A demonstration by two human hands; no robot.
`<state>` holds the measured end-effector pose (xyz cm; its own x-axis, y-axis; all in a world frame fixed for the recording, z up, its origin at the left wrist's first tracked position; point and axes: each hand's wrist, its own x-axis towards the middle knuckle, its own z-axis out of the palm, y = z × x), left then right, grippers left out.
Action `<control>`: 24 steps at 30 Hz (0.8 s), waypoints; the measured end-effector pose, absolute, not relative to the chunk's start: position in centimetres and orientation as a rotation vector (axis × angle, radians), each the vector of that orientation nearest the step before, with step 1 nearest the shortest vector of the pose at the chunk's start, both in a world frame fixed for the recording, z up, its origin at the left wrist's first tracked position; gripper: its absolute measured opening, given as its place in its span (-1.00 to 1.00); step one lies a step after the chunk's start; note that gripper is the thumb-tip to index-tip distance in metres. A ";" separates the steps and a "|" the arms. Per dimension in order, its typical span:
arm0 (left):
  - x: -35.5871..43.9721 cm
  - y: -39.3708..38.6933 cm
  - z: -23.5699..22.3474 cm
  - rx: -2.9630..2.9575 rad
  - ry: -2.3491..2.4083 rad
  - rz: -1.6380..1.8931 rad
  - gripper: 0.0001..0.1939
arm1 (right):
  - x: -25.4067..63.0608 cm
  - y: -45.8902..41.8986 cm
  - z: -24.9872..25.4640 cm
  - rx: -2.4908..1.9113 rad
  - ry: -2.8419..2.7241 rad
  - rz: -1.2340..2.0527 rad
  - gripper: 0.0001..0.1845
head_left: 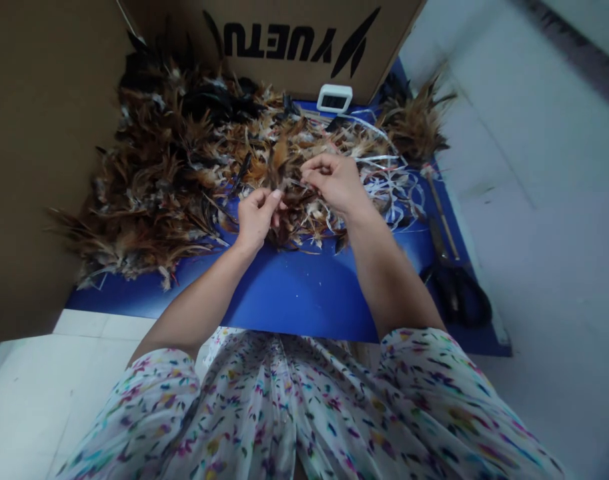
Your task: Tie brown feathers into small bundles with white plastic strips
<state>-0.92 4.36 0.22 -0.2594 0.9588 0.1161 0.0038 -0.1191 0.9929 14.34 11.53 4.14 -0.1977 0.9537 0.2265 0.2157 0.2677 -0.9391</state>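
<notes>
Head view: near the middle of the frame, the left hand [255,217] has thumb and fingertips brought together, seemingly pinching the base of a small brown feather tuft [279,160] that stands up just above them. Just to the right of it, the right hand [339,183] reaches in from the lower right with thumb and forefinger close to each other beside the tuft; whether a quill or a thin strand lies between them is too blurred to tell. Under and behind both hands, loose feathers [314,217] cover the centre of the blue table [304,287], and a darker, thicker feather heap [159,147] fills the upper left, up against the cardboard box [284,77].

At centre right, white strips [409,197] lie tangled near the right wrist. Toward the upper right sits a bushy feather bunch [417,123], with a small white display unit [335,99] to its left, in front of the box. Along the table's right edge lie a thin stick [444,213] and, lower, dark-handled scissors [457,293].

The step in hand looks like fine fingertip work on the one tuft. The next move seems to call for a steady left pinch and a light, exact right touch at the quill ends
</notes>
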 end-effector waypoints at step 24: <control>-3.8 7.6 -3.3 1.184 1.598 1.626 -0.82 | 12.6 17.1 3.7 -1.100 -1.507 1.217 -0.63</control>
